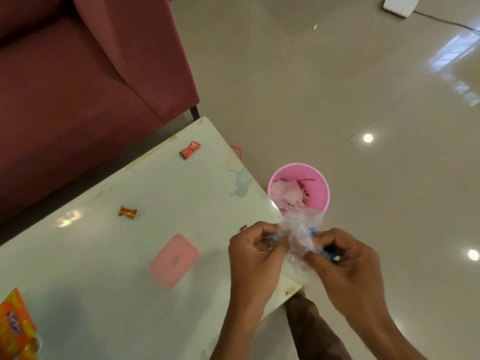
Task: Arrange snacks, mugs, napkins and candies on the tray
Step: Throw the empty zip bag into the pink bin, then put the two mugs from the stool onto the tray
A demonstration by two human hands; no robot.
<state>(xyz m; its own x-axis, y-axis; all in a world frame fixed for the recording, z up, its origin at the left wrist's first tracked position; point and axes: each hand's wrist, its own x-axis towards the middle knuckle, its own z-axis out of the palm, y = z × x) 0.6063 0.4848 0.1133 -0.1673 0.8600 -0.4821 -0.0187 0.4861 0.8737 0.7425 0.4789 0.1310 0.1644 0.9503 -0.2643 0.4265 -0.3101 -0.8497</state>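
Nearest the camera, at the lower left edge, an orange foil snack packet with a blue logo [15, 331] lies on the glossy white table [104, 307], partly cut off by the frame. To the right, both hands meet over the table's near right corner. The left hand [253, 255] is curled closed, its fingertips pinching one side of a crumpled clear plastic wrapper [298, 235]. The right hand [348, 266] is curled closed as well, gripping the wrapper's other side together with a small blue item [327, 252] that is mostly hidden by the fingers; what it is cannot be told. Below the hands, a dark brown table leg [309, 326] runs down from the corner.

Left of the hands, a pink rounded rectangular lid-like plastic piece [173, 260] lies flat on the table. Farther along, a small red-and-yellow wrapped candy [127, 212] lies by itself, and farther still a red wrapped candy [190, 150] lies near the table's far edge.

Just beyond the hands, a pink round plastic bin [301, 189] stands on the shiny beige tiled floor [337, 100] beside the table edge, holding pale crumpled paper and a red strip. A maroon fabric sofa [78, 74] fills the far left.
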